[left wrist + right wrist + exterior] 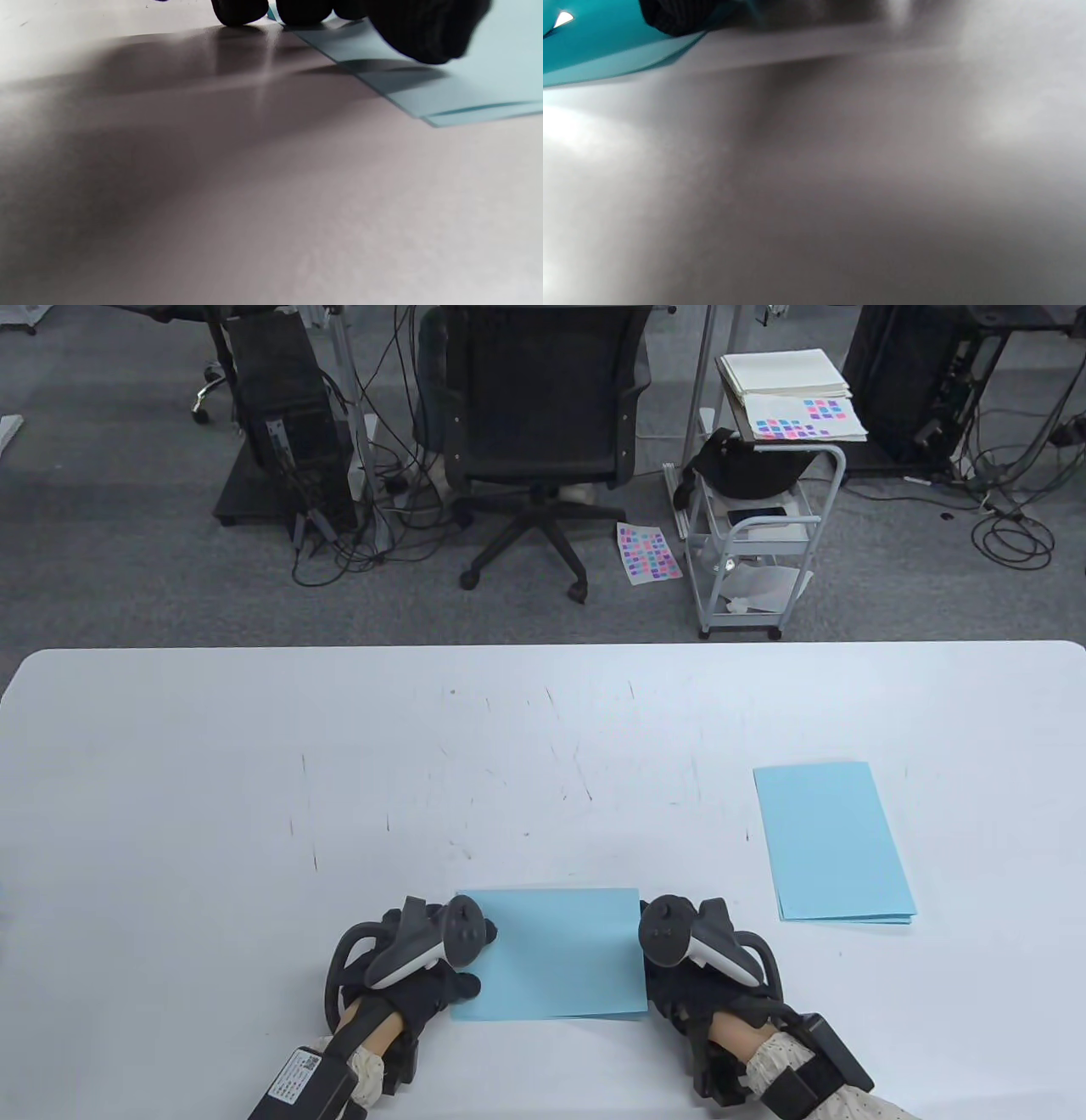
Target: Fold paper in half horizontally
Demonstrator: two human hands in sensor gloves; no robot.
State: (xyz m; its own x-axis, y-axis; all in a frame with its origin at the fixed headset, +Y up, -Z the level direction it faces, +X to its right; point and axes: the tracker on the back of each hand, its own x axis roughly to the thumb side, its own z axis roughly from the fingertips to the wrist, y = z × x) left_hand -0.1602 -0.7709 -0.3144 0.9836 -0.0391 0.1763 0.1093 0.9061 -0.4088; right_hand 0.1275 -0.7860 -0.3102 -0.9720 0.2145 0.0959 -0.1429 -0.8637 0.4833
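Observation:
A light blue paper (551, 954) lies folded over near the table's front edge, with its layers slightly offset along the near side. My left hand (475, 959) is at its left edge. In the left wrist view the fingertips (239, 10) touch down by the paper's (466, 84) far corner and the thumb hovers just above the sheet. My right hand (649, 976) is at the right edge, mostly hidden under its tracker. In the right wrist view one gloved fingertip (674, 17) rests on the top layer of the paper (594, 46), whose layers gape a little.
A second folded blue paper (831, 844) lies to the right on the white table (339, 780). Past the far edge stand an office chair (539, 432) and a small cart (764, 517).

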